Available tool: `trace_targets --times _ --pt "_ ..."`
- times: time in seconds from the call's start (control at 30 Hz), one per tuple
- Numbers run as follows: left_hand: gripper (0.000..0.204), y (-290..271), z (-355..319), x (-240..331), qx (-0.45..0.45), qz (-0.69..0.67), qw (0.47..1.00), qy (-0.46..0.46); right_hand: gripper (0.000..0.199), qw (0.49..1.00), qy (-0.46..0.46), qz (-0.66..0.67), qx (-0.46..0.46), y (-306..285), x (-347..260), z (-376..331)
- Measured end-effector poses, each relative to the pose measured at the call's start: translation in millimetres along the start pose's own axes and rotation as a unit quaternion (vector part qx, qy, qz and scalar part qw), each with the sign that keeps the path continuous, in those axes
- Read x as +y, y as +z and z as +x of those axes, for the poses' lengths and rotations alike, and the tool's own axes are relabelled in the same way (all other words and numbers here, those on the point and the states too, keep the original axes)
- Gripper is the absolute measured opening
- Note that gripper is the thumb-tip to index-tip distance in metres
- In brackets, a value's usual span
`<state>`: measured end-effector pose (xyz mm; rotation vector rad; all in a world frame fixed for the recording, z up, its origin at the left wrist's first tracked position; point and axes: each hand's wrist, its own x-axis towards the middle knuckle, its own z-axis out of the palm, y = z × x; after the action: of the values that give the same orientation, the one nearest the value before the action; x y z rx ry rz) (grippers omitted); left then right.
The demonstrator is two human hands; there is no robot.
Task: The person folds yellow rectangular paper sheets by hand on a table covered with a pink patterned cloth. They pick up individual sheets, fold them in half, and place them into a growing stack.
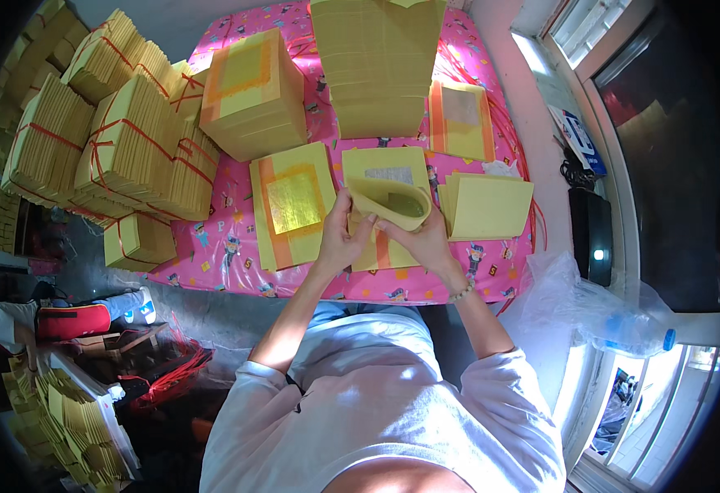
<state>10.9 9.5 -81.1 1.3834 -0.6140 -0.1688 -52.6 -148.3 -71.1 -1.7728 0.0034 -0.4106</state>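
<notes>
Left hand [337,238] and right hand [426,240], both closed on 1 curled yellow paper sheet [389,204], frame centre. Judged light, floppy, tearable; hold by its edges.

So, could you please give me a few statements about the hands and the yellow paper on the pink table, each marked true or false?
1. Both hands, left hand and right hand, hold a curled yellow sheet. True.
2. The table cover is plain blue. False: it is pink with cartoon prints.
3. The bundles at the left are tied with red string. True.
4. The right wrist is bare. False: it wears a bead bracelet.
</notes>
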Motion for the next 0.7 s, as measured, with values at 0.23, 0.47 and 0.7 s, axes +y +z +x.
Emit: trace_targets --times 0.23,0.47,0.7 --pt "0.034 -3.8 25.5 32.9 -0.045 -0.087 0.99 -0.101 0.049 0.989 0.121 0.078 0.017 -8.9 -19.8 20.6" --pt "0.032 -12.1 42.9 45.0 -0.06 -0.192 0.951 -0.233 0.054 0.971 0.193 0.143 0.014 -13.1 -39.6 35.1" --pt "0.039 -17.0 50.2 40.4 -0.069 -0.246 0.919 -0.3 0.058 0.965 0.213 0.152 -0.008 -15.3 -47.1 39.3"
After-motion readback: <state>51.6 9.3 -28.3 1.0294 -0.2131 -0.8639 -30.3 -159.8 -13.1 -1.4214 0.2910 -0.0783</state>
